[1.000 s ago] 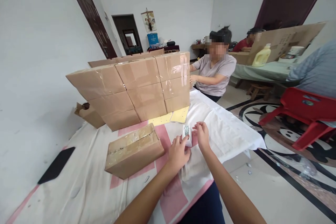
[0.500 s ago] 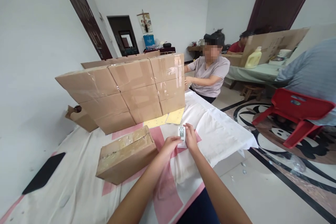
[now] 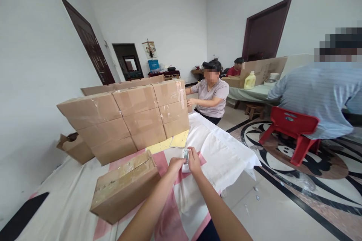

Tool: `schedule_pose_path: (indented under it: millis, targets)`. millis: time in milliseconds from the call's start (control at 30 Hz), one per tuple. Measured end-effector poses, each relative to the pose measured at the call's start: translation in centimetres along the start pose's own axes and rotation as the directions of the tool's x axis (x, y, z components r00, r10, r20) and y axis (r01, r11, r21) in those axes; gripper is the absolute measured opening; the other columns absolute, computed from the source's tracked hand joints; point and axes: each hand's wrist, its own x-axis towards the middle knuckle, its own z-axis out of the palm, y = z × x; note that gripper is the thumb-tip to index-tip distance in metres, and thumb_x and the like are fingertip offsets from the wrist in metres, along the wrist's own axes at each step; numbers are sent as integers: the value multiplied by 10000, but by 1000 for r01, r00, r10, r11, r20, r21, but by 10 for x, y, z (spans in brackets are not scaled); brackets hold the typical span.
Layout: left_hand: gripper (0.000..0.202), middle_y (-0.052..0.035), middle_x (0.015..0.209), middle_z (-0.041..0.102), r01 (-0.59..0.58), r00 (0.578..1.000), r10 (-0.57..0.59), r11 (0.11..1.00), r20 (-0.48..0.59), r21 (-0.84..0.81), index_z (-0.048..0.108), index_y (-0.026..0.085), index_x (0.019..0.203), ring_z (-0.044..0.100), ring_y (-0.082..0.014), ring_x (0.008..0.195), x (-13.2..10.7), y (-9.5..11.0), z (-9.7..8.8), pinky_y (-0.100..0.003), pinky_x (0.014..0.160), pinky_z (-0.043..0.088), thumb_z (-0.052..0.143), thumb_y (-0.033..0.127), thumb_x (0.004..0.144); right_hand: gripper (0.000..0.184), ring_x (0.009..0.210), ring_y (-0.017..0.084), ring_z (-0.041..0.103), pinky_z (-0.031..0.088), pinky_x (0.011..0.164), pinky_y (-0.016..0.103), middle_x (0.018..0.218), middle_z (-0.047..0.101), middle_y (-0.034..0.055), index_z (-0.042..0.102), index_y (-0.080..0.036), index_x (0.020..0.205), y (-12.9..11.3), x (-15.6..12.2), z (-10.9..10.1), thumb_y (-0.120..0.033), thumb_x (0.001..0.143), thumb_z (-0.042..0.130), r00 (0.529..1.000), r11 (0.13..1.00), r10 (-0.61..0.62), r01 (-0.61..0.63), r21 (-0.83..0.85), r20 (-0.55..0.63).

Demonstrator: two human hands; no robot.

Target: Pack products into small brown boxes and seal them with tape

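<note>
White-walled room, dark doors at upper left and upper right of frame, patterned floor at right. Table [image 3: 70,199] w/ white-and-pink cloth fills lower left.

Hands meet at centre-bottom of frame, over the pink stripe of the cloth. Both are on one small white packet [image 3: 185,157], held upright betw. them just above the table. Left hand [image 3: 174,165]: fingers curled in, pinching packet's lower left edge. Right hand [image 3: 194,160]: fingers closed round packet's right side, thumb on top. Packet has a greyish printed face; detail too small to read.

Just left of the hands: single taped cardboard box [image 3: 124,186], lying flat, tilted toward cam, not touching the hands. Behind it, centre-left: stack of boxes [image 3: 127,118], three high, several wide, taped seams. Two yellow sheets [image 3: 169,143] lie flat at the stack's foot, just beyond the packet. White cloth sheet [image 3: 226,154] drapes over table's right corner. Open small box [image 3: 74,147] at far left edge of stack. Black flat object [image 3: 19,218] at lower left corner, partly cut off.

Other ppl: person in grey shirt [image 3: 212,94] seated at far end of table, hands near the stack's right end. Person in striped shirt [image 3: 319,98] on red chair [image 3: 294,128] at right, back to cam. Third person in red [image 3: 236,69] further back by a second table w/ yellow jug [image 3: 250,81].
</note>
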Motion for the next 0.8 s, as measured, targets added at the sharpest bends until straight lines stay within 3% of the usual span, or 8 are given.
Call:
schedule_pose_path:
  millis: [100,233,567,800]
  targets:
    - [217,-5,851,670,-33,999,33,999,-20,-23,653,132,894,637,-130,732,-1,0,2,-296,683,562,668,345,930,419,846,236,638,503,807,348,889,689,64,623,-203,1005,2,1,0,-534,958,370,1000,1000,-7,7,1,-1]
    - [289,47,642,609,-64,997,61,996,-52,-61,595,144,685,588,-104,595,-1,-1,4,-260,620,506,710,305,895,398,905,245,651,510,831,355,963,709,86,630,-196,1031,7,3,1,-508,932,404,1000,1000,-7,7,2,-1]
    - [303,49,595,627,-80,996,78,996,-49,-28,620,155,621,607,-120,608,1,-7,2,-292,705,508,712,272,885,381,874,268,661,503,828,386,931,728,84,655,-198,1020,10,7,0,-466,827,466,999,999,43,-44,-23,-9]
    - [229,9,661,695,-84,996,84,996,9,-14,686,149,669,577,-113,572,-10,-11,-5,-276,643,471,776,311,804,400,849,268,659,503,803,388,895,734,71,662,-200,1031,10,7,-1,-486,818,480,999,998,52,-52,-29,-8]
